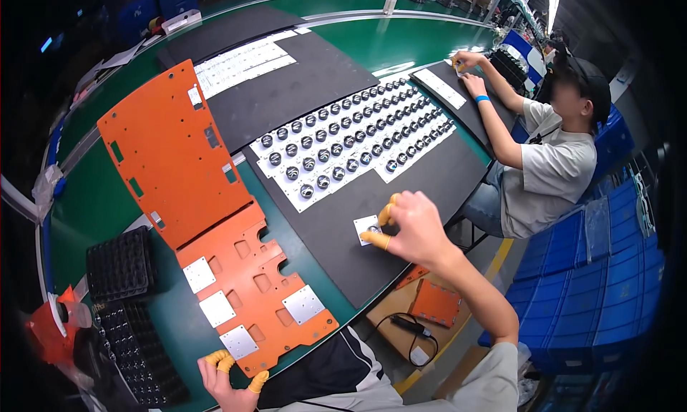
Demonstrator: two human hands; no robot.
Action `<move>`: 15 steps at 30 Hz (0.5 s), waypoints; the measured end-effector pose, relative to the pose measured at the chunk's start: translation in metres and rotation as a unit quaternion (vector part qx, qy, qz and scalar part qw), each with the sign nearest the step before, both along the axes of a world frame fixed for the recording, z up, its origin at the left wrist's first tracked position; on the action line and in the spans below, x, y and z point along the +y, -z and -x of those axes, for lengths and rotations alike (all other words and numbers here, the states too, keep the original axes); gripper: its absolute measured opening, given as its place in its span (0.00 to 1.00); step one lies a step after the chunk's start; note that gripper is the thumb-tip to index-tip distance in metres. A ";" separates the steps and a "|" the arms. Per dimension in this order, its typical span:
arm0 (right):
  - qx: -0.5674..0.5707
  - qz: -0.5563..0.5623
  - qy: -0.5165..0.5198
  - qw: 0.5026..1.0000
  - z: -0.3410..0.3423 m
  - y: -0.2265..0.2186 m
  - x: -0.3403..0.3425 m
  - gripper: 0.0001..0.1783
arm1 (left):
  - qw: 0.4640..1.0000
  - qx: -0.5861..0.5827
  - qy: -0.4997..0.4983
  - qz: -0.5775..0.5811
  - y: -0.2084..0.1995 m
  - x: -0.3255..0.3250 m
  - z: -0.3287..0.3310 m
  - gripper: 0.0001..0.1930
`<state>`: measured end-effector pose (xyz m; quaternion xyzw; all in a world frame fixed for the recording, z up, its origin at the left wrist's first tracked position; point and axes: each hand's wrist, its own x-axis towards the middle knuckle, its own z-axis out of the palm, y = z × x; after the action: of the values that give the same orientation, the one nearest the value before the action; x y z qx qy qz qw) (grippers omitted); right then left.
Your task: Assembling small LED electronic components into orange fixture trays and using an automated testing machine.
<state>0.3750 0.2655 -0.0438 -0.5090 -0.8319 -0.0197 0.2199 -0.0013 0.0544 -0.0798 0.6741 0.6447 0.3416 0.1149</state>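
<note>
1. Plate (363,228), small, white and square, lies at the fingertips of the right hand (413,229), over the black mat (322,244); whether it rests flat there or is slightly raised, I cannot tell.
2. Right thumb and forefinger are set narrow around the little round part (374,229) on that plate, the thumb on the near side and the forefinger on the far side. Most of the plate shows to the left of them. Both digits wear yellow finger covers.
3. Left hand (227,385) is at the near corner of the orange board (275,340), thumb and fingers spread with a gap between them, also in yellow covers. Whether the fingertips touch the board, I cannot tell.
4. Four silver squares (303,304) lie on the board, three along its left side and one toward the right; the nearest of the three is just beyond the left fingers.
5. An orange lid (172,154) stands open at the board's far end.
6. Rows of black round pieces (336,149) sit on white sheets beyond the right hand.
7. Black trays (120,264) lie left of the board.
8. A co-worker (558,147) sits at the right, both hands near a white strip (440,89).
</note>
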 end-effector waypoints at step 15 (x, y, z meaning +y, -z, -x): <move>-0.034 -0.019 0.003 0.999 -0.026 0.015 0.054 0.14 | 0.999 -0.010 -0.034 0.012 0.006 -0.002 0.000 0.34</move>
<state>0.4015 0.3195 -0.0587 -0.5065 -0.8367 -0.0538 0.2012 -0.0013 0.0520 -0.0862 0.6470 0.6698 0.3447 0.1181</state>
